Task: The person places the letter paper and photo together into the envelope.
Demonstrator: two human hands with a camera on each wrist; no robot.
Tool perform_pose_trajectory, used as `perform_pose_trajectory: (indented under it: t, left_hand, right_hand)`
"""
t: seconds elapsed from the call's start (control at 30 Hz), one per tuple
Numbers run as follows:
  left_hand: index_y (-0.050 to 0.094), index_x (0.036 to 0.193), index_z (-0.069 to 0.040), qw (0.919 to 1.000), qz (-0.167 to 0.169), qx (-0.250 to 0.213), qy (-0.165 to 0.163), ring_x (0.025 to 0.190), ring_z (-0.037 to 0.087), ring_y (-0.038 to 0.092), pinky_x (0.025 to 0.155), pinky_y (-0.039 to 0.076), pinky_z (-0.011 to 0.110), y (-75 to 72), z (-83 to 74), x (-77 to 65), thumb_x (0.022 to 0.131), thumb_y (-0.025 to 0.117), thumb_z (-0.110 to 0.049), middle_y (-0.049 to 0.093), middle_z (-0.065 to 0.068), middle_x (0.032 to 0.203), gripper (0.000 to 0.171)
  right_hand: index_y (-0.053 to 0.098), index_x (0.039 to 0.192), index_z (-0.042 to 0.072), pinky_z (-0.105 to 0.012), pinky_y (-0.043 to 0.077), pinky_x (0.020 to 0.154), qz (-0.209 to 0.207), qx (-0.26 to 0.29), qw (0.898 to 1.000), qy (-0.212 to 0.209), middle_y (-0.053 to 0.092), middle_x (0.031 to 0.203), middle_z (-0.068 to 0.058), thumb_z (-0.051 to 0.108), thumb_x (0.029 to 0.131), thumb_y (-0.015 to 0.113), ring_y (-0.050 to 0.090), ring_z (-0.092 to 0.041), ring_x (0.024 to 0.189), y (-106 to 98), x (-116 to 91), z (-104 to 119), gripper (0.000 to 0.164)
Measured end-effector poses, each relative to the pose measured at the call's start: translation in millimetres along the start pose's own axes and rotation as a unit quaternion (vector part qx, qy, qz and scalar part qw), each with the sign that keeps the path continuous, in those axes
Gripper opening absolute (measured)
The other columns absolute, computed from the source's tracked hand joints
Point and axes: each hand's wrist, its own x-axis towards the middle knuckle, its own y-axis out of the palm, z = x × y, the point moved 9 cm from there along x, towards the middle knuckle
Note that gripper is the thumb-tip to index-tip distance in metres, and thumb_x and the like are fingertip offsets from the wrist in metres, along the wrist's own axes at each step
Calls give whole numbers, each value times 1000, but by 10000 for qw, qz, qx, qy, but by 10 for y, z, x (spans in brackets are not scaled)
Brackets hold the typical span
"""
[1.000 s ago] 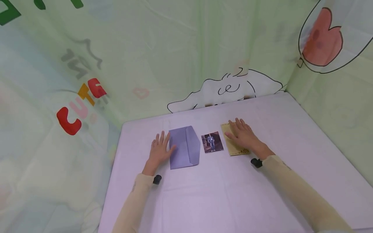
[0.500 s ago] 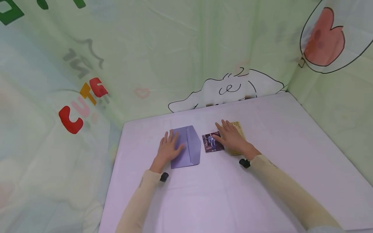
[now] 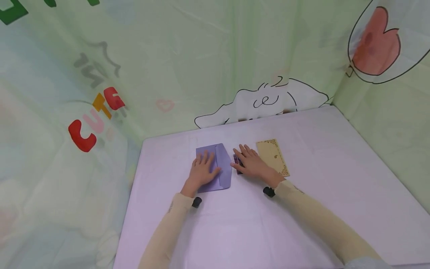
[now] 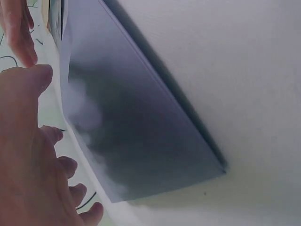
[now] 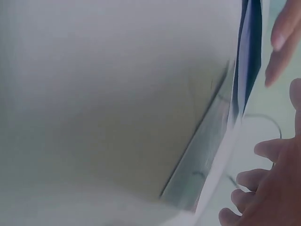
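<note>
A lavender envelope [image 3: 224, 172] lies flat with its flap unfolded to the right. My left hand [image 3: 201, 172], fingers spread, hovers over its left part; the left wrist view shows the hand's shadow on the envelope [image 4: 141, 127]. To the right is a small photo [image 3: 237, 160], mostly hidden under my right hand [image 3: 253, 164]. In the right wrist view, that hand's extended fingers appear above the glossy photo [image 5: 195, 167], with a gap between them. A tan card [image 3: 273, 154] with an ornate brown border lies right of the photo, apart from both hands.
A pale lilac cloth covers the table [image 3: 228, 228]. Behind it hangs a light green printed curtain [image 3: 174, 67] that meets the table's back edge. More curtain stands along the left and right sides.
My right hand has moved left from over the tan card to over the photo, uncovering the card. My left hand has shifted right, further over the envelope. The flat items stay put.
</note>
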Motion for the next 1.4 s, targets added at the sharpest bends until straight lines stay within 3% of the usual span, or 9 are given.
perform_pose_trajectory:
  t: [0.23, 0.43, 0.67, 0.83, 1.17, 1.4]
  left_hand:
    - [19, 162, -25, 9987, 465, 210, -53, 155, 42, 11, 121, 22, 57, 99, -68, 53, 99, 38, -66, 10, 14, 170, 78]
    - [22, 161, -28, 9983, 505, 272, -68, 154, 44, 13, 120, 23, 58, 155, -86, 71, 100, 40, -63, 11, 13, 170, 72]
    - [23, 161, -30, 9980, 527, 354, -60, 153, 46, 16, 117, 28, 60, 164, -115, 85, 102, 42, -56, 13, 16, 169, 67]
    - [23, 161, -30, 9978, 576, 317, 10, 153, 47, 17, 115, 31, 62, 128, -117, 86, 102, 42, -50, 12, 18, 169, 65]
    - [44, 150, -26, 9976, 554, -317, 254, 149, 46, 29, 102, 46, 60, -49, 31, 106, 96, 46, -46, 19, 19, 167, 58]
    - [47, 145, -25, 9963, 677, -371, 387, 148, 46, 31, 100, 47, 63, -101, 55, 111, 97, 44, -47, 20, 19, 167, 53]
  right_hand:
    - [31, 157, 4, -60, 19, 121, 245, -519, 9977, -358, 20, 165, -23, 53, 103, 46, 15, -43, 154, 154, 72, 245, 74]
    - [35, 155, 5, -61, 22, 120, 278, -814, 9938, -709, 28, 163, -21, 43, 105, 47, 21, -43, 152, 253, 142, 434, 64]
    - [31, 157, 7, -60, 22, 120, 611, -1177, 9881, -778, 27, 164, -21, 41, 105, 47, 19, -43, 153, 392, 157, 420, 64]
    - [35, 155, 5, -61, 23, 119, 667, -1090, 9882, -849, 29, 162, -23, 40, 104, 51, 21, -45, 152, 368, 145, 463, 64]
    - [36, 155, 5, -61, 23, 119, 729, -1019, 9885, -852, 28, 163, -23, 41, 104, 51, 21, -45, 152, 361, 153, 471, 64]
    - [36, 155, 6, -60, 23, 120, 726, -1070, 9882, -819, 27, 164, -21, 43, 103, 52, 20, -44, 152, 379, 177, 465, 65]
